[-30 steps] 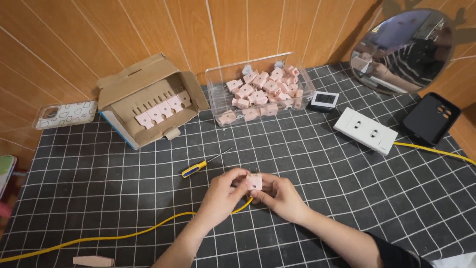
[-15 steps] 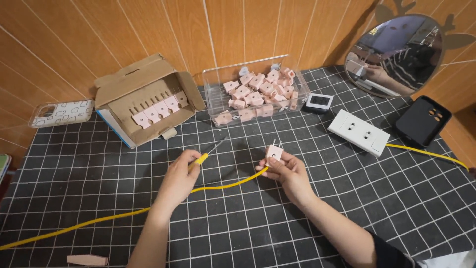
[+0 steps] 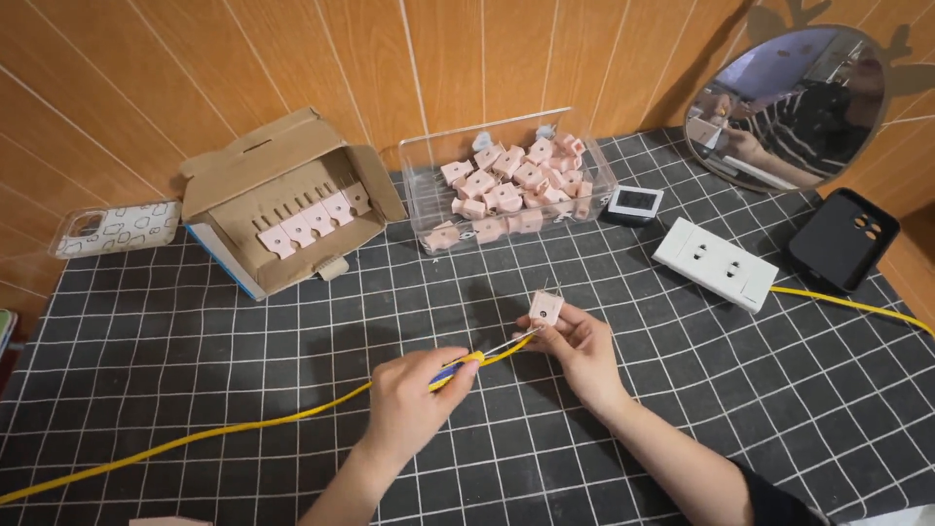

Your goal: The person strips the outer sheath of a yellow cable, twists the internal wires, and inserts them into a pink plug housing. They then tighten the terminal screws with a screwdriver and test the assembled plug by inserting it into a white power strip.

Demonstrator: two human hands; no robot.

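Here, clear bin: a transparent rectangular plastic bin (image 3: pixel 429 180) at the back of the bench holds a loose heap of small pale pink plastic plug pieces (image 3: pixel 506 185).
Cardboard box: an open brown cardboard box (image 3: pixel 243 161), flaps up, with a slotted card insert carrying a slanted row of pale pink tabs (image 3: pixel 312 216).
Screwdriver: a slim screwdriver with a yellow and blue handle (image 3: pixel 458 365); its long axis runs low left to upper right, and the thin metal tip points at the pink part.
Left hand: the left hand (image 3: pixel 414 399) is closed round the screwdriver handle.
Right hand: the right hand (image 3: pixel 579 346) pinches one small square pale pink plug piece (image 3: pixel 545 307) just above the bench.
Cable: a smooth yellow cable (image 3: pixel 195 438) trails left across the bench.
Bench: a black mat with a white grid (image 3: pixel 195 331) covers it.
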